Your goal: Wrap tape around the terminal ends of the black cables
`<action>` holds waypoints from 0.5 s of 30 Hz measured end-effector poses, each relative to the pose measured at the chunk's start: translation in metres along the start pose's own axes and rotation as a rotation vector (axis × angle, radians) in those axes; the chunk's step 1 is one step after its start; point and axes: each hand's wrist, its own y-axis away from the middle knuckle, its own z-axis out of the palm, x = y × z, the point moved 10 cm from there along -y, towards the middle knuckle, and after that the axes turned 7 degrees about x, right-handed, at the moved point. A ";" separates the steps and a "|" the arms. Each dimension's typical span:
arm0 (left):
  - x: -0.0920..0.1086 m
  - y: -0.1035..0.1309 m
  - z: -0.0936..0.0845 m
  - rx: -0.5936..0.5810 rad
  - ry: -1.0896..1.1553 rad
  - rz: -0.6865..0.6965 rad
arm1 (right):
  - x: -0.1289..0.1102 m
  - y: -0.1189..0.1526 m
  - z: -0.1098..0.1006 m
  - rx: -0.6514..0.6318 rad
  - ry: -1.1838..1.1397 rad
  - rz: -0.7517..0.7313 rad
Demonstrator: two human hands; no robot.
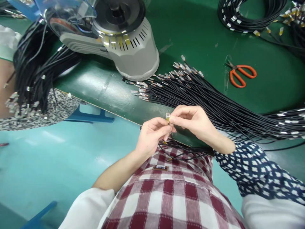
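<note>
Thumb and fingers of the left hand (151, 135) and the right hand (194, 122) meet in a close pinch, both on a small connector (167, 116) held upright between the fingertips: a pale, squarish frame at its top, a yellow band under it. Its lower end is covered by the fingers, and fine details are too small to read; which strand it joins cannot be told. Just below the hands, loose black cables (188, 149) lie over the checked apron (164, 190), partly hidden. Just beyond the right hand, a thick cable bundle (212, 98) with silvery tips spreads over the green surface (190, 41), its other end cut off at the right. Ahead of the left hand stands a grey machine (138, 60), cropped at the top. Farther past the right hand lie orange-handled cutters (235, 67), then a cable coil (252, 26), also cropped.
</note>
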 end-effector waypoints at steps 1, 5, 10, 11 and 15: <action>0.000 0.000 0.001 -0.006 0.003 -0.001 | 0.001 -0.001 0.000 -0.002 -0.004 0.016; 0.000 0.002 0.006 -0.060 0.022 0.005 | 0.010 -0.005 0.005 -0.090 -0.048 0.095; -0.006 0.004 0.008 -0.118 0.003 -0.025 | 0.008 -0.006 0.011 -0.186 -0.024 0.103; -0.008 0.004 0.008 -0.121 0.006 -0.037 | 0.006 -0.007 0.011 -0.188 0.001 0.088; -0.015 0.002 0.008 -0.139 0.040 -0.111 | -0.006 -0.007 0.011 -0.180 0.153 -0.051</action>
